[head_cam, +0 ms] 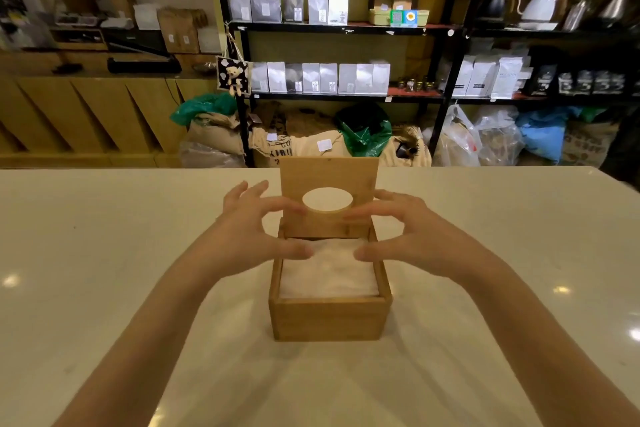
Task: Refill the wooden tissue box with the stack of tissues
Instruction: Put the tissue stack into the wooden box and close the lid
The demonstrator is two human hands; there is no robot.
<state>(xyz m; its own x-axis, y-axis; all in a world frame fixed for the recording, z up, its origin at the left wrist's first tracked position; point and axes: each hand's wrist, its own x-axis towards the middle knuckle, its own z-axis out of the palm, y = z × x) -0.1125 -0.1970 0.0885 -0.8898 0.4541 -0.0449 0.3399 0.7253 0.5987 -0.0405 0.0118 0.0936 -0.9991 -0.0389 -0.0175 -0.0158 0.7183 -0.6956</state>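
Note:
The wooden tissue box [329,319] stands in the middle of the white table. Its hinged lid [329,173], with an oval hole, is raised upright at the back. A stack of white tissues [329,274] lies inside the box and fills it almost to the rim. My left hand [256,229] hovers over the box's left side with fingers spread, holding nothing. On the right side my right hand [401,236] mirrors it, fingers apart and empty. Both hands are just above the tissues, thumbs pointing toward each other.
The white table [104,270] stretches wide on both sides of the box. Behind its far edge stand black shelves [346,28] with bagged goods and kettles, sacks on the floor [311,142], and a wooden counter [86,107] at the left.

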